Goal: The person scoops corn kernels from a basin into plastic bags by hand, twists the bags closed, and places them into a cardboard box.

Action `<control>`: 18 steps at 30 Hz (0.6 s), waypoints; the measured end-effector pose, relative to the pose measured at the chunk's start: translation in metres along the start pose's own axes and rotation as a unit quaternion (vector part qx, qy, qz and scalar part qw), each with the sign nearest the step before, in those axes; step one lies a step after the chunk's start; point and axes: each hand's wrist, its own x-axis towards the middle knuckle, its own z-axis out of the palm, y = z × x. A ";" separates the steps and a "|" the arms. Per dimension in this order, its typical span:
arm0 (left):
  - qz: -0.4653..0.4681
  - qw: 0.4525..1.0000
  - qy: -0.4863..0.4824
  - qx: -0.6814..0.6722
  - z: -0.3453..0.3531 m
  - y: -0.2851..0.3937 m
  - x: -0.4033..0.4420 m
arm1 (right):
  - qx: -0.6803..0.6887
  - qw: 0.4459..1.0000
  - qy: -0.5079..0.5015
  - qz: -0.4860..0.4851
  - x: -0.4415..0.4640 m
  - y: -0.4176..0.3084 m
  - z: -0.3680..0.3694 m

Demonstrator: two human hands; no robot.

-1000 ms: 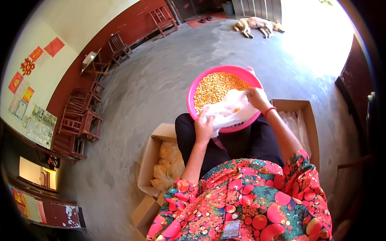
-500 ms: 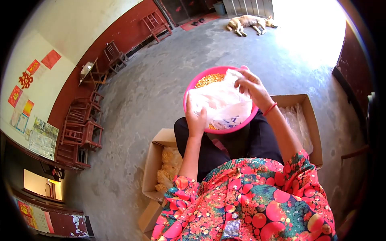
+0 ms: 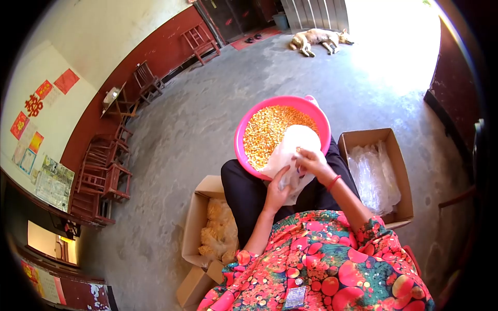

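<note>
Closest in, your two forearms reach forward past the patterned shirt [image 3: 332,259], elbows bent. Your left hand [image 3: 278,192] is tilted up, thumb and fingers pinching the lower part of the white plastic bag [image 3: 290,150]. Your right hand [image 3: 314,163] comes in from the other side, palm down, fingers curled and pressed onto the bag, just ahead of the left grip; a red bracelet [image 3: 333,183] circles that wrist.

The bag spreads forward from both grips, over the near rim of the pink basin [image 3: 239,142]. And look at that basin: beyond your fingers it's heaped with loose orange-yellow corn kernels [image 3: 264,127], sitting at your dark trousers [image 3: 241,189].

Out to the right of your right grip, an open cardboard box [image 3: 403,181] holds crumpled clear plastic bags [image 3: 371,179]. Left of your left grip, another open box [image 3: 191,228] carries clear bags with yellow contents [image 3: 218,228]. Far ahead of both hands, a tan dog [image 3: 319,38] lies on its side on the grey floor [image 3: 197,114].
</note>
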 end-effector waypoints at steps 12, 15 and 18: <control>-0.044 0.993 0.016 -0.104 0.003 -0.014 -0.006 | -0.328 0.879 0.103 -0.331 0.004 0.039 0.017; -0.036 0.994 0.031 -0.100 0.005 -0.005 -0.008 | -0.328 0.884 0.097 -0.318 0.006 0.044 0.016; -0.022 0.993 0.082 -0.081 0.004 -0.004 -0.009 | -0.341 0.873 0.118 -0.327 0.003 0.041 0.019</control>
